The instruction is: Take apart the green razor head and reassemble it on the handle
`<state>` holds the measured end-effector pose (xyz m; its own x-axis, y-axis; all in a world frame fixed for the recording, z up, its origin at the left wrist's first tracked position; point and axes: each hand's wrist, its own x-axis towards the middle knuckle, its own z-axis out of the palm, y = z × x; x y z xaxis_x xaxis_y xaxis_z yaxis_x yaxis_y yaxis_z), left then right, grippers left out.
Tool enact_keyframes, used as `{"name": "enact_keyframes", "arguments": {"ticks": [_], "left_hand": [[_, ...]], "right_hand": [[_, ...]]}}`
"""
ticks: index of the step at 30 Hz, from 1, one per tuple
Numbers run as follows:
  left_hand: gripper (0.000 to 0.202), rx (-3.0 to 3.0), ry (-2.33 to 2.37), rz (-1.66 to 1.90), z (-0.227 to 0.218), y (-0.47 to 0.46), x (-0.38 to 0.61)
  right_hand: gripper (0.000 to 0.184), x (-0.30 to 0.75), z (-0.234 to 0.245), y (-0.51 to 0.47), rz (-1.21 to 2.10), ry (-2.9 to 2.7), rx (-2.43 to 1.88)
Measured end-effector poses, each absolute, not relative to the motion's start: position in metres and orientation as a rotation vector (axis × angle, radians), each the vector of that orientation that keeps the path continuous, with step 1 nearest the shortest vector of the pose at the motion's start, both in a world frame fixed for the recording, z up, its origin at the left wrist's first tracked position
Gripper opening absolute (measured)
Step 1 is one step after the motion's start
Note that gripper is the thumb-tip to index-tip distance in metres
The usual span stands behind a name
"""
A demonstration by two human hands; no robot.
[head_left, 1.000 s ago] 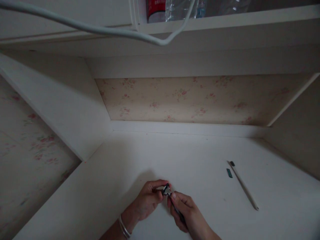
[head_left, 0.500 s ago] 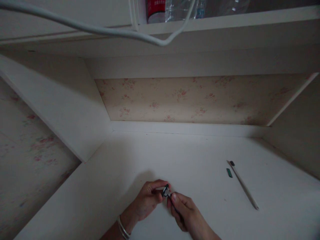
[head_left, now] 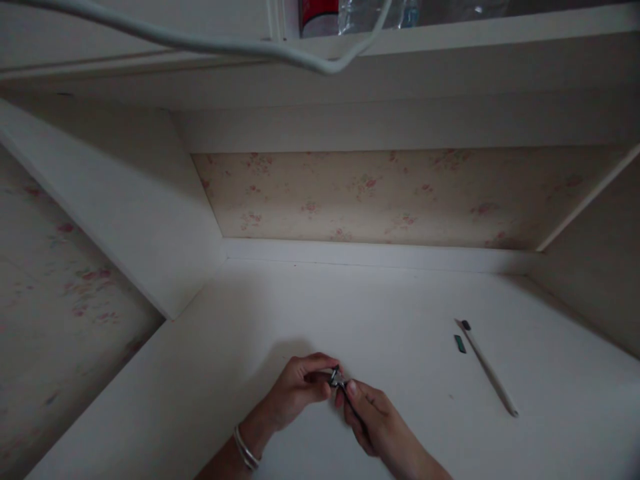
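Observation:
Low in the middle of the head view, both hands meet over a razor (head_left: 336, 380) with a dark handle and a small silver and black head. My left hand (head_left: 295, 389), with pale bangles at the wrist, pinches the head end between thumb and fingers. Wrapped around the handle is my right hand (head_left: 373, 417), its thumb pressed near the neck. Fingers hide much of the handle and part of the head.
On the white desktop (head_left: 350, 307), to the right, lie a thin white toothbrush-like stick (head_left: 490, 373) with a dark tip and a small green rectangular piece (head_left: 460, 344). A white cable (head_left: 240, 48) hangs across the top, before a shelf (head_left: 475, 37) with bottles.
The camera view has shifted slightly. Both hands still hold the razor, its head turned a little between the left fingers.

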<state>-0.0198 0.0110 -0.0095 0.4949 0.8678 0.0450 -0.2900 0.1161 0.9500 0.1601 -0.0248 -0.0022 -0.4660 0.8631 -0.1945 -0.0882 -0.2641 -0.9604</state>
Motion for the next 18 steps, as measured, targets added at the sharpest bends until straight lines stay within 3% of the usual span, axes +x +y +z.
{"name": "enact_keyframes", "arguments": {"ticks": [18], "left_hand": [[0.035, 1.257, 0.756, 0.923, 0.0, 0.004, -0.017]], "right_hand": [[0.046, 0.18, -0.005, -0.015, 1.652, -1.66, -1.065]]}}
